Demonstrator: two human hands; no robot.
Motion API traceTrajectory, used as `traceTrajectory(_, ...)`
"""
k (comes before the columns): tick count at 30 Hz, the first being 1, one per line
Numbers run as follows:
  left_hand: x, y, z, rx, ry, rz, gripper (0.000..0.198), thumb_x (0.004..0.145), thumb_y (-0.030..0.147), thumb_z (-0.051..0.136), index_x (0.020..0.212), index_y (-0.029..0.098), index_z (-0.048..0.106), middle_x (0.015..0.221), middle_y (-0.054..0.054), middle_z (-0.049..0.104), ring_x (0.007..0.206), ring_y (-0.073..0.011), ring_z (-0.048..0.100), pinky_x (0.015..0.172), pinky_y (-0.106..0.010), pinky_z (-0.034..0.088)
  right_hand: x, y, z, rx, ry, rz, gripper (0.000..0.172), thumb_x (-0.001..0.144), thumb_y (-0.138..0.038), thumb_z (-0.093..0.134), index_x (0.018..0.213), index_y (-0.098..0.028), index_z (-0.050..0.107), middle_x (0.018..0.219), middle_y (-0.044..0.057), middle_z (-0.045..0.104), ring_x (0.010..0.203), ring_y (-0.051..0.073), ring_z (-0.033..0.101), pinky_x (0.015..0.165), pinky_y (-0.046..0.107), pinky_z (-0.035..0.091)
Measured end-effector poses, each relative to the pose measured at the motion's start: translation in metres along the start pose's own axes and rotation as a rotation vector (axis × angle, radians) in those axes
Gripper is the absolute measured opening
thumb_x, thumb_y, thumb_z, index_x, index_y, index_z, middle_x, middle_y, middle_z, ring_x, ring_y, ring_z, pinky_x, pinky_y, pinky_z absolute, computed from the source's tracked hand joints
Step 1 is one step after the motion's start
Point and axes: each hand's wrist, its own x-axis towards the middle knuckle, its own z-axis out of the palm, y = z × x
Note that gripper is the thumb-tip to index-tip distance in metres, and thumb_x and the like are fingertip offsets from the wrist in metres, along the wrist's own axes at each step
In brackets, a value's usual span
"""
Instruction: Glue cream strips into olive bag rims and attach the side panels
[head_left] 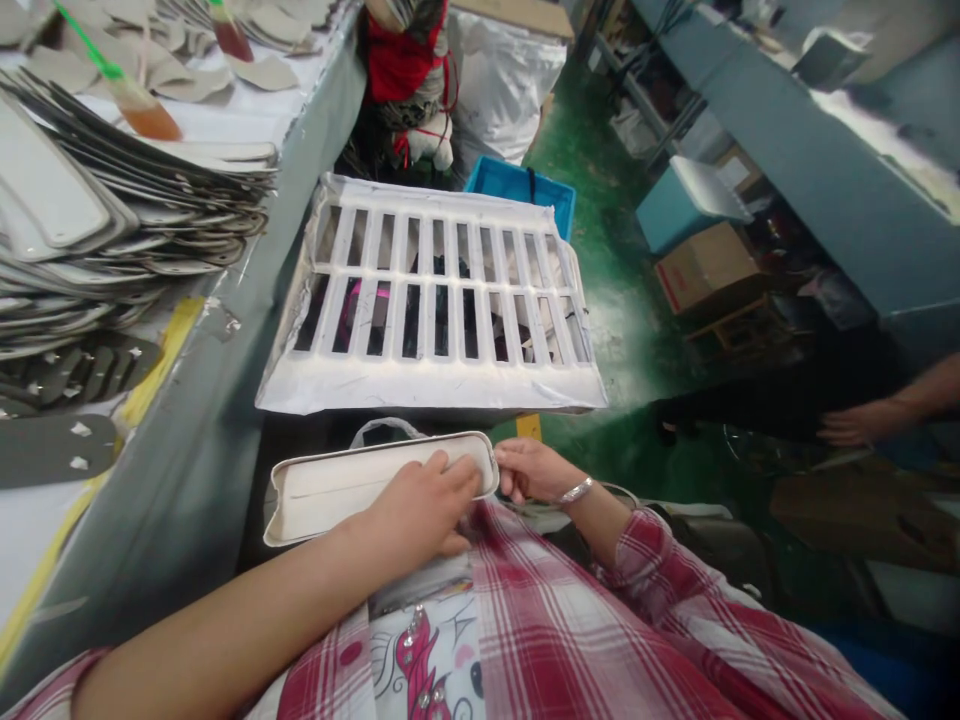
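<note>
A shallow, off-white, long case-like piece [330, 492] with raised walls and rounded corners lies in front of my body. A lengthwise line runs along its inner floor. My left hand [427, 500] grips its right part, fingers bent over the inside and the thumb at the near wall. At the right end, my right hand [532, 470] pinches the rim with its fingertips. Whether anything small sits between those fingertips I cannot make out. A pale strap or loop [386, 428] shows behind the far wall.
Just beyond stands a white slatted crate [435, 385] with dark items inside. A blue bin [551, 190] is behind it. On the left table are stacked flat panels [150, 220] and a glue bottle [146, 110]. Another person's hand [862, 422] appears at right, near cardboard boxes [709, 268].
</note>
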Motion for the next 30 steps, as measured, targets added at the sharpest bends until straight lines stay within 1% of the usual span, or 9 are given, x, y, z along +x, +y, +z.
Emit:
traceTrajectory(5,0.003,-0.010,0.005,-0.042,0.010,0.022,0.068,0.068,0.054,0.064,0.122,0.019,0.044,0.123,-0.007,0.046,0.094,-0.0245,0.044,0.071,-0.035,0.045,0.000,-0.010,0.016,-0.265,0.171,-0.011,0.042,0.071,-0.052,0.060,0.062,-0.014,0.045,0.044,-0.002,0.056,0.031,0.007,0.048,0.030,0.013,0.035)
traceTrajectory(10,0.007,-0.004,0.004,-0.072,0.017,-0.012,0.066,0.067,0.054,0.063,0.120,0.017,0.048,0.122,-0.010,0.047,0.095,-0.0269,0.045,0.074,-0.039,0.046,-0.006,-0.021,0.029,-0.616,0.287,-0.073,0.036,0.083,-0.043,0.048,0.060,-0.015,0.044,0.045,-0.001,0.057,0.035,0.009,0.053,0.031,0.014,0.037)
traceTrajectory(14,-0.026,-0.004,-0.006,-0.362,0.100,-0.058,0.079,0.071,0.054,0.060,0.136,0.020,0.030,0.130,-0.010,0.044,0.107,-0.0270,0.045,0.090,-0.041,0.041,-0.012,-0.016,0.031,-0.685,0.317,-0.080,0.038,0.084,-0.045,0.044,0.061,-0.016,0.045,0.047,0.000,0.058,0.035,0.010,0.053,0.031,0.015,0.037)
traceTrajectory(16,-0.060,-0.015,-0.004,-0.636,0.268,-0.185,0.068,0.080,0.048,0.054,0.137,0.024,0.027,0.127,-0.008,0.047,0.105,-0.0212,0.049,0.090,-0.035,0.042,-0.013,-0.014,0.030,-0.662,0.329,-0.071,0.040,0.083,-0.050,0.044,0.062,-0.016,0.045,0.049,0.001,0.058,0.035,0.010,0.052,0.031,0.016,0.038)
traceTrajectory(17,-0.079,-0.022,0.001,-0.759,0.410,-0.312,0.054,0.083,0.044,0.050,0.132,0.024,0.035,0.120,-0.006,0.052,0.099,-0.0176,0.052,0.086,-0.031,0.043,-0.014,-0.013,0.029,-0.639,0.317,-0.065,0.041,0.082,-0.052,0.045,0.062,-0.016,0.046,0.051,0.001,0.059,0.036,0.010,0.053,0.032,0.017,0.039)
traceTrajectory(19,-0.116,-0.041,0.016,-0.929,0.733,-0.639,0.029,0.086,0.040,0.046,0.106,0.020,0.054,0.093,-0.002,0.059,0.079,-0.0118,0.055,0.074,-0.024,0.044,-0.014,-0.014,0.027,-0.580,0.252,-0.053,0.043,0.081,-0.055,0.045,0.065,-0.015,0.047,0.055,0.003,0.060,0.040,0.010,0.054,0.036,0.017,0.041)
traceTrajectory(21,-0.144,-0.060,0.036,-1.087,0.884,-0.867,0.023,0.083,0.040,0.051,0.087,0.017,0.053,0.071,0.002,0.053,0.062,-0.0082,0.049,0.060,-0.020,0.041,-0.015,-0.017,0.024,-0.535,0.174,-0.041,0.044,0.077,-0.058,0.048,0.067,-0.015,0.048,0.059,0.003,0.061,0.044,0.009,0.055,0.040,0.017,0.043)
traceTrajectory(25,-0.157,-0.086,0.065,-1.463,0.684,-0.837,0.029,0.076,0.038,0.061,0.076,0.017,0.041,0.058,0.006,0.043,0.049,-0.0056,0.041,0.046,-0.017,0.032,-0.015,-0.029,0.022,-0.581,0.103,0.039,0.046,0.070,-0.059,0.058,0.067,-0.015,0.047,0.059,0.002,0.060,0.043,0.007,0.053,0.039,0.015,0.040)
traceTrajectory(30,-0.146,-0.097,0.059,-1.481,0.451,-0.723,0.035,0.074,0.040,0.061,0.075,0.019,0.034,0.060,0.007,0.042,0.048,-0.0074,0.044,0.048,-0.020,0.039,-0.005,-0.044,0.021,-0.694,0.053,0.182,0.044,0.070,-0.056,0.061,0.066,-0.015,0.046,0.060,0.004,0.062,0.043,0.009,0.054,0.038,0.016,0.041)
